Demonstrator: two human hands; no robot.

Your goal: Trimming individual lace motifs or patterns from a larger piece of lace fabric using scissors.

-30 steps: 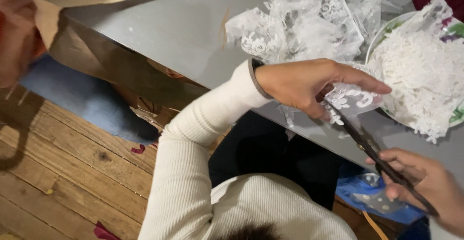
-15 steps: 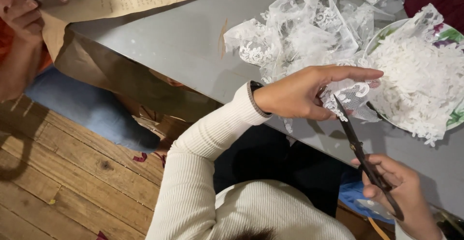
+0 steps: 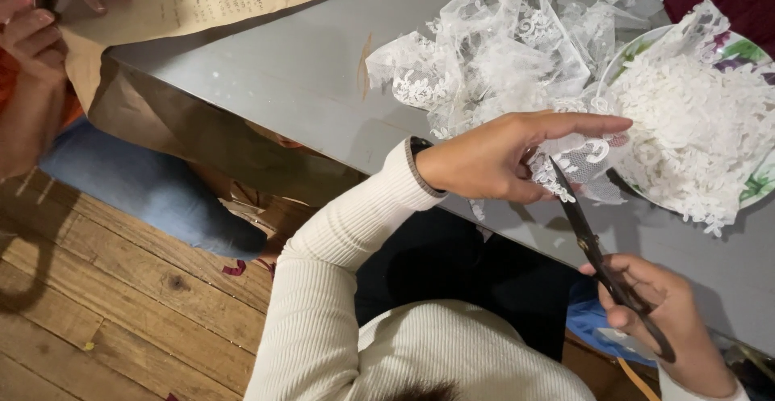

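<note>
1. Two hands work at centre right: the left hand [image 3: 496,159] pinches a small lace piece [image 3: 577,163], fingers closed on it.
2. Lower right, the right hand [image 3: 662,320] grips black scissors [image 3: 593,247], blades at the lace.
3. Cut lace scraps fill a plate [image 3: 755,187] at upper right.

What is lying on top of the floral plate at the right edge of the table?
The plate bears a heap of small white lace cuttings, with a larger lace piece draped over its upper rim. Only the floral rim shows; the plate's middle is covered.
</note>
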